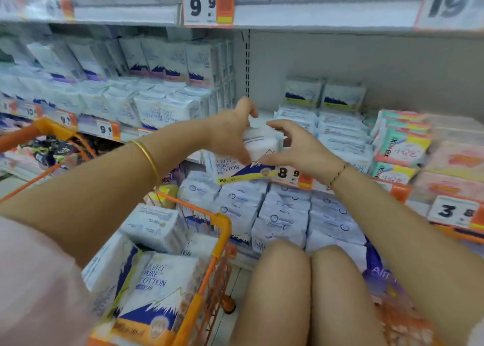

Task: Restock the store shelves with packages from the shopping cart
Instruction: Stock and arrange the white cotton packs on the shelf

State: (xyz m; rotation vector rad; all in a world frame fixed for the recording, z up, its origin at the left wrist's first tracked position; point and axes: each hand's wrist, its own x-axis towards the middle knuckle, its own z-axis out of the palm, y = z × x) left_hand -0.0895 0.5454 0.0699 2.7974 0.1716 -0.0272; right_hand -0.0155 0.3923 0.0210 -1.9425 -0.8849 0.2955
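Beyond pink sleeve, left hand and right hand clamp white-blue, yellow-striped package.

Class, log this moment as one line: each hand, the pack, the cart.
left hand: holds pack | right hand: holds pack | pack: raised before shelf | cart: other packs inside

head cam | looks forward and down | close over orange cart | faces shelves
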